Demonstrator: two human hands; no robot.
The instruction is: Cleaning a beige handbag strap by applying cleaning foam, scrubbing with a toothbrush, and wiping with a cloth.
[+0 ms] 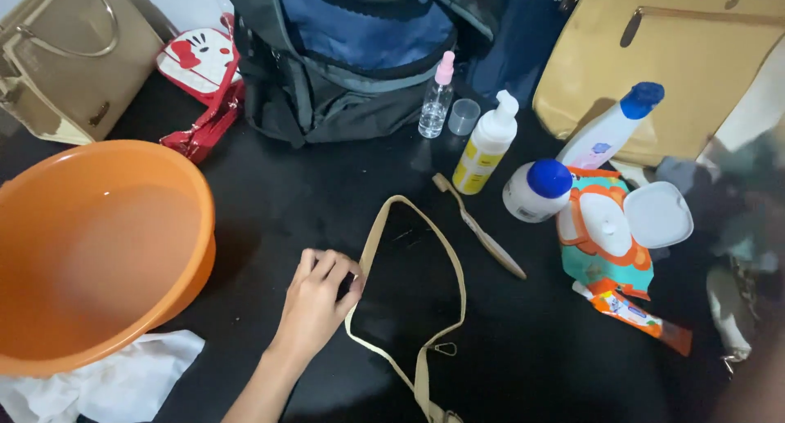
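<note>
My left hand reaches in from the bottom edge onto the dark tabletop. Its fingers are curled and pinch the left side of a beige bag strap, which lies in a long loop and runs down to a metal clip near the bottom edge. Just right of the loop lies a wooden toothbrush. An orange plastic basin stands close to the left of the hand. My right hand does not show clearly; only a blur sits at the bottom right corner.
Behind the strap stand a small spray bottle, a clear cup, a white pump bottle, a blue-capped jar, a blue-capped bottle, a wipes pack with its lid open and an orange tube. Bags line the back. White cloth lies under the basin.
</note>
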